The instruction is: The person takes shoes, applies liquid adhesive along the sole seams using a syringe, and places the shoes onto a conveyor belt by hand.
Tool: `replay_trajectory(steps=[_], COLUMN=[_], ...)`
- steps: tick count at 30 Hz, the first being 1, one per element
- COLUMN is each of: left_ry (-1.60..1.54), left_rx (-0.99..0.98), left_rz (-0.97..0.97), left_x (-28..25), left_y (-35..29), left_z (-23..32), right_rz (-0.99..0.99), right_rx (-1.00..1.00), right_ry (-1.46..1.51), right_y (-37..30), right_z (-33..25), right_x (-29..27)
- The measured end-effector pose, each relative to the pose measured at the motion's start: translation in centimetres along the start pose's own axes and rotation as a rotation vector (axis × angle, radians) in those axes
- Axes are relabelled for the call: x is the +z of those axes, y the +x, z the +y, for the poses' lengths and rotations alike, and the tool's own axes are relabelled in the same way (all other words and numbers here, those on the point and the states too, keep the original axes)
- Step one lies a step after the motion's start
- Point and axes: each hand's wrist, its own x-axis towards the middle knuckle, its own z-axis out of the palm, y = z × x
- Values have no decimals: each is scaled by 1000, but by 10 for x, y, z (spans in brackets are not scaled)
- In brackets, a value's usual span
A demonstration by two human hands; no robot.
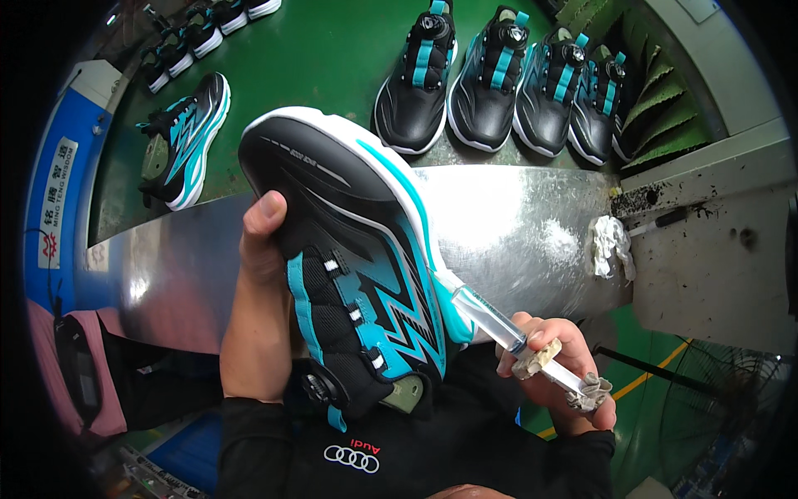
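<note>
At the metal worktop (507,216) in the head view, the left hand (263,241) grips a black-and-teal shoe (357,224), toe pointing away; the right hand (572,353) holds a clear syringe (489,318), its tip at the shoe's sole edge (413,204).

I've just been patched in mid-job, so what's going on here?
The person's left hand holds up a black-and-teal sports shoe, toe pointing away from the body. The right hand grips a clear, slim syringe, its plunger partly out and its nozzle at the edge of the shoe's teal-and-white sole. Whether anything is flowing can't be told. Beyond a shiny metal ledge, matching shoes stand on a green surface.
</note>
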Motion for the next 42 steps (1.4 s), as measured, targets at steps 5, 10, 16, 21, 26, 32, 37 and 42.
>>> replay_trajectory(steps=[5, 10, 16, 21, 26, 32, 37, 42], left_ry=[-117, -124, -302, -238, -281, -310, -226, 107], left_rx=[-21, -17, -123, -135, -168, -183, -148, -401], left_rz=[-10, 23, 16, 120, 89, 146, 282, 320], left_x=[-3, -11, -4, -5, -9, -6, -5, -35], left_y=[3, 12, 16, 17, 25, 22, 4, -22], left_z=[-4, -6, -11, -15, -26, -18, -8, 13], right_rz=[-3, -6, -4, 6, 16, 25, 25, 71], right_rx=[88, 109, 140, 151, 125, 75, 39, 36], right_ry=[-49, -42, -65, -103, -119, -67, -50, -47], right_y=[-17, -33, -50, -62, -72, -77, -77, -85], right_z=[-3, -7, -11, -12, -6, 0, 8, 14], right_x=[-1, 0, 1, -4, -12, -16, -20, -29])
